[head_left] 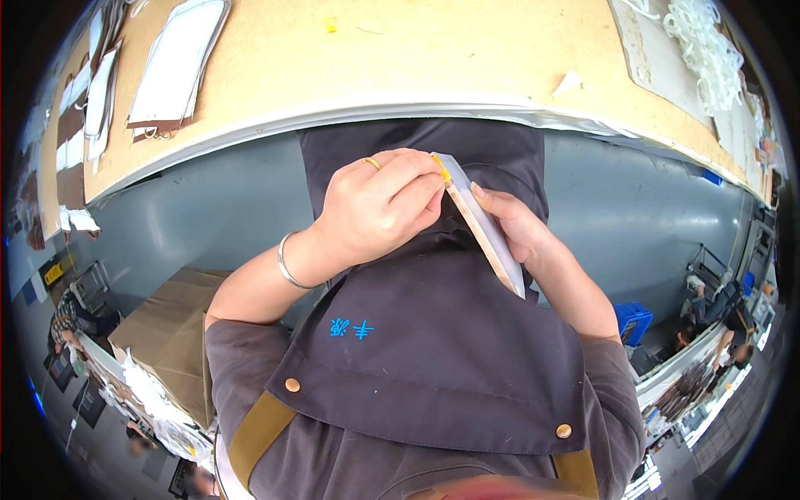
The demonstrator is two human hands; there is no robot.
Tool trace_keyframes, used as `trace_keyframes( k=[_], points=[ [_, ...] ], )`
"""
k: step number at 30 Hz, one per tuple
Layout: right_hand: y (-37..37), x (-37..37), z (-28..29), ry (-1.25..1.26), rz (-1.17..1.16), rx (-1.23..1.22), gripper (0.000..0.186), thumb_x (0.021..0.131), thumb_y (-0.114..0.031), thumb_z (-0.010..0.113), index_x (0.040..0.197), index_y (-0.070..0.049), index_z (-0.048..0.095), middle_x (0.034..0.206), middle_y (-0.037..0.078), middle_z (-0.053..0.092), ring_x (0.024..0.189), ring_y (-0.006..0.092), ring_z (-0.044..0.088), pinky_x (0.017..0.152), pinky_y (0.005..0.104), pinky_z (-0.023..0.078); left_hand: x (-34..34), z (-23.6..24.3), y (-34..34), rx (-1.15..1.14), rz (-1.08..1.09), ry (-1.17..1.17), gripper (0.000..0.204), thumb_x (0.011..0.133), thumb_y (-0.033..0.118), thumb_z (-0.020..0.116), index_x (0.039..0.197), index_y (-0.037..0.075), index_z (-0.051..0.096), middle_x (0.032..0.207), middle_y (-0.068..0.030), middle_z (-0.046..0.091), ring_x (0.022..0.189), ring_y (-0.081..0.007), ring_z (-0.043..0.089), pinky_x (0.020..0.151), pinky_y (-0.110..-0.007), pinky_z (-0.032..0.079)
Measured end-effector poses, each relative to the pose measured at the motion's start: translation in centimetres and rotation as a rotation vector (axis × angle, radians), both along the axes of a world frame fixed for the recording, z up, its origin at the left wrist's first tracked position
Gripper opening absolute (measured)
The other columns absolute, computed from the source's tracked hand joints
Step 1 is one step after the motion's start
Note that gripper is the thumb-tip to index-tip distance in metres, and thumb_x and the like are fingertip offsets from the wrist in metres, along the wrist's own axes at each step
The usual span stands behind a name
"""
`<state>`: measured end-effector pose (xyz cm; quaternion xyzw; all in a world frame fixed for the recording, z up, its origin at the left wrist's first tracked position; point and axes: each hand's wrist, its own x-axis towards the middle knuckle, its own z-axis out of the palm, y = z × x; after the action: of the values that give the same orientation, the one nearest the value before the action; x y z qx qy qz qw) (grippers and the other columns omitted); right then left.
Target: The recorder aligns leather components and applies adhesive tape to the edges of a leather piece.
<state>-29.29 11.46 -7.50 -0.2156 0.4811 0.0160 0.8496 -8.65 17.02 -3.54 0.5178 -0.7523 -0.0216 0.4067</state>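
In front of my apron (pixel 450 333), a flat, narrow white piece with a tan edge (pixel 492 237) is held up at a slant; its exact kind is unclear. My right hand (pixel 518 223) grips its right side, thumb on the white face. At its upper end, my left hand (pixel 379 204) has its fingers closed in a pinch on a small yellow strip (pixel 442 169) that touches the edge. Whether this strip is stuck down cannot be seen. A ring and a bracelet (pixel 287 262) are on the left hand and wrist.
Beyond my hands lies a tan worktable (pixel 450 67) with a pale front edge. White-and-brown flat pieces with cords (pixel 175 67) lie at left, a heap of white cord (pixel 704 50) at right. A small yellow scrap (pixel 331 25) is near the back. A brown carton (pixel 171 329) stands left.
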Motion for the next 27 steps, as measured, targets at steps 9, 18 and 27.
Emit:
trace_keyframes(
  k=[9, 18, 27],
  points=[
    [0.19, 0.00, 0.04, 0.001, -0.020, -0.044, 0.045, 0.088, -0.038, 0.055, 0.108, 0.003, 0.054, 0.089, 0.008, 0.062, 0.072, 0.0113, 0.058, 0.064, 0.0251, 0.049, -0.20, -0.26, 0.03, 0.001, 0.055, -0.034, 0.017, 0.057, 0.001, 0.067, 0.071, 0.005, 0.058, 0.077, -0.0028, 0.058, 0.062, -0.0159, 0.060, 0.046, -0.023, 0.045],
    [0.15, 0.09, 0.21, 0.024, -0.005, -0.048, 0.048, 0.087, -0.039, 0.056, 0.109, 0.003, 0.053, 0.089, 0.009, 0.061, 0.073, 0.0116, 0.059, 0.064, 0.0248, 0.049, -0.19, -0.06, -0.20, 0.122, 0.098, 0.072, 0.018, 0.055, -0.001, 0.064, 0.067, 0.006, 0.053, 0.073, -0.0027, 0.056, 0.057, -0.0171, 0.056, 0.045, -0.025, 0.044],
    [0.04, 0.18, 0.37, 0.002, 0.015, -0.046, 0.048, 0.088, -0.038, 0.054, 0.110, 0.003, 0.053, 0.091, 0.009, 0.061, 0.074, 0.0115, 0.059, 0.065, 0.0245, 0.048, -0.06, 0.11, -0.30, 0.112, 0.081, 0.138, 0.019, 0.056, 0.002, 0.068, 0.070, 0.007, 0.056, 0.073, -0.0014, 0.057, 0.059, -0.0163, 0.056, 0.048, -0.025, 0.045]
  ],
)
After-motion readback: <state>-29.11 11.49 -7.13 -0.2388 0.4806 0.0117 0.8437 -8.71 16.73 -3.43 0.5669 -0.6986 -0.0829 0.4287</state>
